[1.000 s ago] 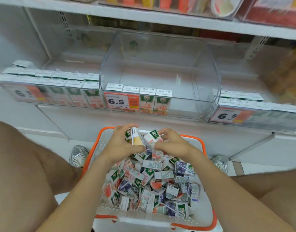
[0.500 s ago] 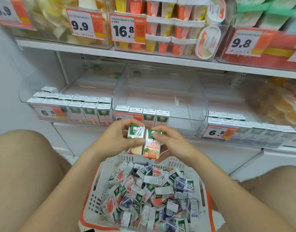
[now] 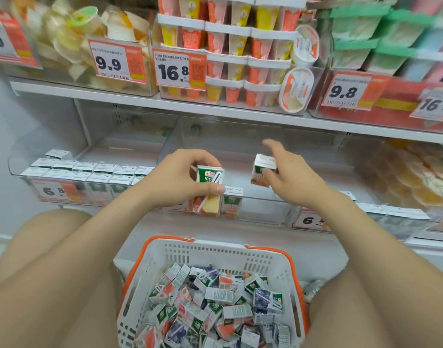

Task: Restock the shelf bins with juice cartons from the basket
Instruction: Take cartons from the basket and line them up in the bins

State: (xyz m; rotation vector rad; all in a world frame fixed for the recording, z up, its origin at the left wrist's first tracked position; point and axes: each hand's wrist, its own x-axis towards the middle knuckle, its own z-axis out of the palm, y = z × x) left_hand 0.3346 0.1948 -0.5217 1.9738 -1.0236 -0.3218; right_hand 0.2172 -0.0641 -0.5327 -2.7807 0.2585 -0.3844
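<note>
**Two cartons up at the middle bin**

White store shelf (image 3: 215,114); dessert cups on the tier above, clear bins on the lower one. I'm crouched, knees either side of the orange-rimmed basket (image 3: 216,241), which is heaped with loose juice cartons (image 3: 215,305). The left bin (image 3: 16,159) has full front rows. The middle bin (image 3: 263,212) shows only a short front row (image 3: 231,200) toward its left, with bare floor to the right and behind.

Left hand (image 3: 175,177): raised in front of the middle bin's wall, forearm running straight up from my knee. Fingers are curled over the top and thumb laid across the face of an apple juice carton (image 3: 209,175). Firm hold; carton upright, straw side toward me.

Right hand (image 3: 290,180): further forward and higher, over the bin's bare stretch. Thumb sits on the near face of a second carton (image 3: 263,169), fingers behind it, index finger lifted clear. A light pinch. The carton is tilted and blurred.

Handling, my estimate:
- Small and light, one per hand with ease.
- Paperboard is stiff at the edges, but the faces would dent under a hard squeeze.
- The coated surface is probably a bit slick.
- The glued-on straw could snag a neighbour.
- Best taken across the narrow sides near mid-height, then set down flat on its base, snug against the front row.
</note>
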